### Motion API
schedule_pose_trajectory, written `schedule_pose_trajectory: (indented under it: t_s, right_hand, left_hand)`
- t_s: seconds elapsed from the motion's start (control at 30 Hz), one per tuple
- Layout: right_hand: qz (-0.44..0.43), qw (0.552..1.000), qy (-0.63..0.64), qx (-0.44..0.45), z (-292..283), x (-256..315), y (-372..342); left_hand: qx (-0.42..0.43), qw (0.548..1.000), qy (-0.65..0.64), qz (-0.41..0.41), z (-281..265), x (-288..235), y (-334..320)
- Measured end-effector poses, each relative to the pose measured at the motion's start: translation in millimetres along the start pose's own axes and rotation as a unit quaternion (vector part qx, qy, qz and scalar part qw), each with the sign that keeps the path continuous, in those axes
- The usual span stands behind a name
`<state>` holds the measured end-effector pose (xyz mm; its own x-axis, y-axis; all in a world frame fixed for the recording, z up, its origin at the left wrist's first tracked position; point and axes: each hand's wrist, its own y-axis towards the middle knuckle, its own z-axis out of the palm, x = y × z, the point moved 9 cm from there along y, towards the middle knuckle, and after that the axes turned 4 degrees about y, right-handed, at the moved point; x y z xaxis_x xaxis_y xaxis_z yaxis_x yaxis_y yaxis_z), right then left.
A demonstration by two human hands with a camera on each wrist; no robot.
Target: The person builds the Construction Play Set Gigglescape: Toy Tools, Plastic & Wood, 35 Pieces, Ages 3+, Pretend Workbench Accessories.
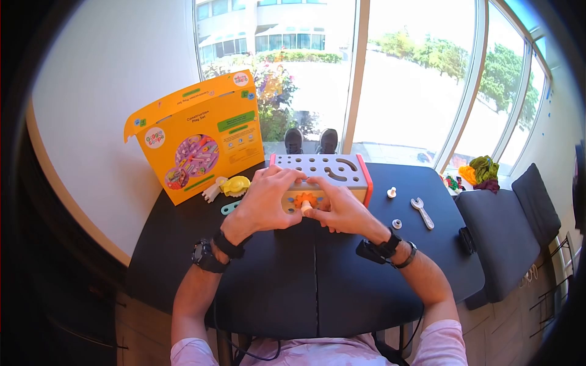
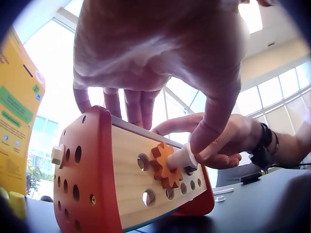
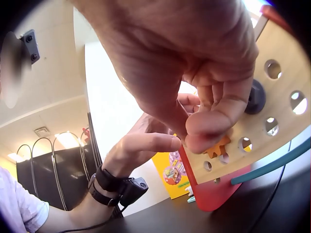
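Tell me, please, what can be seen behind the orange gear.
Behind the gear is a wooden panel, with round holes showing around the gear. The patch straight behind it is covered, so whether a hole lies there cannot be seen.

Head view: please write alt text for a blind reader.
A person's left hand and right hand are at an orange gear and pale peg on a toy box. A yellow carton stands left of it; a wrench lies right.
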<state>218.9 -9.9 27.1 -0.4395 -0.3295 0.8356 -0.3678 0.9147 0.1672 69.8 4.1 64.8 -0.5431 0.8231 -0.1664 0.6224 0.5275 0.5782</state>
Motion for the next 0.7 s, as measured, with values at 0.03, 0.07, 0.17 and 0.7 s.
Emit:
schedule_pose_trajectory:
  t_s: [0.03,0.07,0.17,0.7]
  right_hand:
    - [0.000,1.000,0.003,-0.001,0,0,0]
    - [-0.011,1.000,0.003,-0.004,0,1,1]
    - [-0.035,0.999,0.001,-0.015,0,-2,3]
    - [-0.072,0.960,-0.269,0.000,4,-6,-38]
  left_hand:
    - [0.000,1.000,0.003,0.000,1,0,0]
    - [-0.001,1.000,0.006,0.000,1,0,0]
    - [-0.005,1.000,0.012,0.001,2,0,0]
    - [0.020,1.000,-0.020,-0.014,-1,7,0]
